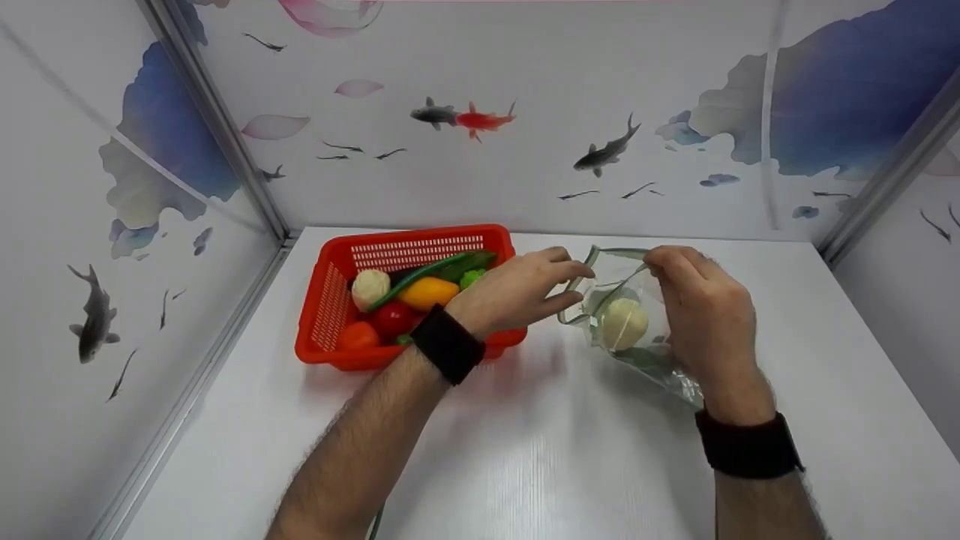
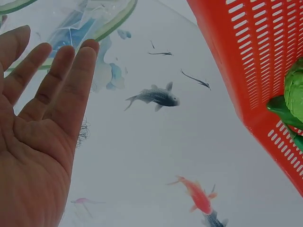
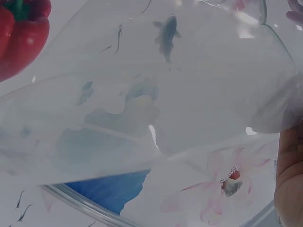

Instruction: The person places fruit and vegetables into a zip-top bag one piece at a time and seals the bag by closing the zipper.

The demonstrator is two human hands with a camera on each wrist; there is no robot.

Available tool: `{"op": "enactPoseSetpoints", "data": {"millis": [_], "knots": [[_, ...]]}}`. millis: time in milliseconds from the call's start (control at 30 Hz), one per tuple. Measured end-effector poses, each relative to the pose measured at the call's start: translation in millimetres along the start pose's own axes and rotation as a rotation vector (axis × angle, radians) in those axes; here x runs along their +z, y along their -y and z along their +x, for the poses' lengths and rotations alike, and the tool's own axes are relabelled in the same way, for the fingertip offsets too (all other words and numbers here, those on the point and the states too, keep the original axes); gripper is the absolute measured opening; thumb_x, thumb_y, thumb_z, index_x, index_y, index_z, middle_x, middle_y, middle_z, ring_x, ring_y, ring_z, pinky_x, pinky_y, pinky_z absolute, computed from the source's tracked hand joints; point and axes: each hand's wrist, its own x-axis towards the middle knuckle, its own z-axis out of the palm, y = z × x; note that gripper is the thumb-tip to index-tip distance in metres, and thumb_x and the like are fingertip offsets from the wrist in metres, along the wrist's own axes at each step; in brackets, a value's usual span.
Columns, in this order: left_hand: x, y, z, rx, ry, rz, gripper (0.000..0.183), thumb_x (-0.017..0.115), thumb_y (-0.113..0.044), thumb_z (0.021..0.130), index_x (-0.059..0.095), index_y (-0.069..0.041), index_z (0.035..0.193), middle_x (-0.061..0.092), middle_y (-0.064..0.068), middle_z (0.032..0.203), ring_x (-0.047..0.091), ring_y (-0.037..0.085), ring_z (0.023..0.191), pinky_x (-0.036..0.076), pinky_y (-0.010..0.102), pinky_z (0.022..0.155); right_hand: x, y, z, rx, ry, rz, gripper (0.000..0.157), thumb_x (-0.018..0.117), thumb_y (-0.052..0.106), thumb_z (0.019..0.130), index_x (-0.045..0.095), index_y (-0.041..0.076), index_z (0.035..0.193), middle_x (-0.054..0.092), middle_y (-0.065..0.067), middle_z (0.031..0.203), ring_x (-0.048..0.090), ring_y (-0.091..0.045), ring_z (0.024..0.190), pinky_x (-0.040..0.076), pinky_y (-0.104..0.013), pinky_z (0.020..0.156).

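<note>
My right hand [image 1: 709, 315] pinches the green-edged rim of a clear plastic bag [image 1: 652, 281] at its upper right. Inside the bag lies a round, pale vegetable [image 1: 625, 324], with something dark green below it. The clear film [image 3: 199, 99] stretches across the right wrist view, beside the hand's edge. My left hand [image 1: 521, 292] reaches over the basket's right end, fingertips right at the bag's mouth. Its fingers [image 2: 78, 90] are extended, and the palm holds nothing in the left wrist view.
A red plastic basket [image 1: 315, 307] stands left of the bag. In it lie a white cauliflower-like piece [image 1: 370, 289], a long green vegetable [image 1: 435, 277], a yellow vegetable [image 1: 429, 294], red and orange ones, and a green piece [image 2: 294, 90]. White printed walls [image 1: 480, 187] enclose the table.
</note>
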Motion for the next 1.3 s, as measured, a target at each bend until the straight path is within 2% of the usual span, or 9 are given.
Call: {"op": "enactPoseSetpoints", "data": {"millis": [167, 300, 433, 533, 633, 867, 1033, 1200, 1300], "knots": [[-5.3, 5.6, -6.7, -0.064, 0.022, 0.017, 0.047, 0.069, -0.039, 0.12, 0.069, -0.021, 0.164, 0.074, 0.008, 0.154, 0.077, 0.024, 0.129, 0.067, 0.036, 0.113, -0.5, -1, 0, 0.002, 0.015, -0.012, 0.008, 0.076, 0.0, 0.112, 0.081, 0.003, 0.117, 0.087, -0.018, 0.117, 0.088, -0.042, 0.107, 0.072, -0.057, 0.091], [-8.5, 12.7, -14.6, -0.133, 0.045, 0.039, 0.047, 0.071, -0.039, 0.119, 0.07, -0.021, 0.163, 0.075, 0.009, 0.156, 0.078, 0.027, 0.129, 0.067, 0.04, 0.115, 0.1, -1, 0, 0.001, -0.003, 0.0, 0.008, 0.077, -0.001, 0.111, 0.081, 0.004, 0.116, 0.088, -0.016, 0.115, 0.088, -0.042, 0.106, 0.072, -0.058, 0.089], [-9.6, 21.5, -22.5, -0.189, 0.066, 0.111, 0.047, 0.074, -0.04, 0.118, 0.072, -0.022, 0.161, 0.076, 0.008, 0.153, 0.079, 0.027, 0.13, 0.066, 0.042, 0.118, 0.5, -2, 0, -0.005, -0.023, 0.009, 0.008, 0.078, -0.001, 0.109, 0.082, 0.004, 0.115, 0.089, -0.014, 0.114, 0.088, -0.042, 0.104, 0.071, -0.06, 0.087], [-9.8, 28.5, -27.9, -0.203, 0.086, 0.167, 0.047, 0.074, -0.039, 0.117, 0.072, -0.02, 0.161, 0.077, 0.009, 0.151, 0.078, 0.028, 0.131, 0.065, 0.044, 0.12, 0.9, -1, 0, -0.005, -0.029, 0.012, 0.009, 0.079, -0.001, 0.109, 0.082, 0.005, 0.115, 0.089, -0.013, 0.114, 0.088, -0.042, 0.104, 0.071, -0.06, 0.087], [-10.5, 35.2, -34.4, -0.218, 0.112, 0.208, 0.047, 0.074, -0.035, 0.117, 0.072, -0.018, 0.161, 0.078, 0.012, 0.148, 0.077, 0.029, 0.127, 0.065, 0.047, 0.119, 1.5, -1, 0, -0.002, -0.029, 0.014, 0.009, 0.079, 0.0, 0.109, 0.082, 0.006, 0.115, 0.089, -0.013, 0.114, 0.088, -0.042, 0.105, 0.071, -0.06, 0.088], [-15.7, 50.9, -54.1, -0.291, 0.2, 0.263, 0.044, 0.078, -0.032, 0.114, 0.075, -0.019, 0.156, 0.078, 0.011, 0.127, 0.069, 0.028, 0.112, 0.067, 0.049, 0.109, 1.3, -3, 0, 0.005, -0.014, 0.009, 0.01, 0.079, -0.001, 0.109, 0.082, 0.006, 0.115, 0.089, -0.015, 0.115, 0.087, -0.043, 0.106, 0.071, -0.061, 0.089], [-22.7, 64.5, -68.4, -0.355, 0.221, 0.255, 0.046, 0.078, -0.032, 0.114, 0.074, -0.02, 0.158, 0.079, 0.01, 0.131, 0.069, 0.027, 0.114, 0.067, 0.05, 0.112, 1.0, -4, 0, 0.003, 0.004, 0.0, 0.008, 0.077, 0.0, 0.111, 0.081, 0.004, 0.117, 0.088, -0.017, 0.117, 0.087, -0.043, 0.107, 0.072, -0.06, 0.09], [-30.1, 78.1, -84.3, -0.424, 0.202, 0.204, 0.045, 0.078, -0.033, 0.114, 0.074, -0.017, 0.156, 0.079, 0.011, 0.138, 0.07, 0.03, 0.118, 0.065, 0.051, 0.117, 1.7, -4, 0, 0.006, 0.008, 0.001, 0.008, 0.077, 0.0, 0.111, 0.081, 0.003, 0.116, 0.088, -0.017, 0.116, 0.087, -0.043, 0.107, 0.071, -0.059, 0.091], [-32.9, 86.0, -94.9, -0.459, 0.193, 0.214, 0.045, 0.075, -0.035, 0.116, 0.074, -0.017, 0.157, 0.08, 0.01, 0.141, 0.072, 0.031, 0.122, 0.065, 0.052, 0.118, 2.6, -3, 0, 0.0, -0.01, 0.012, 0.009, 0.078, -0.001, 0.11, 0.082, 0.004, 0.115, 0.088, -0.015, 0.115, 0.088, -0.042, 0.107, 0.071, -0.059, 0.09]]}}
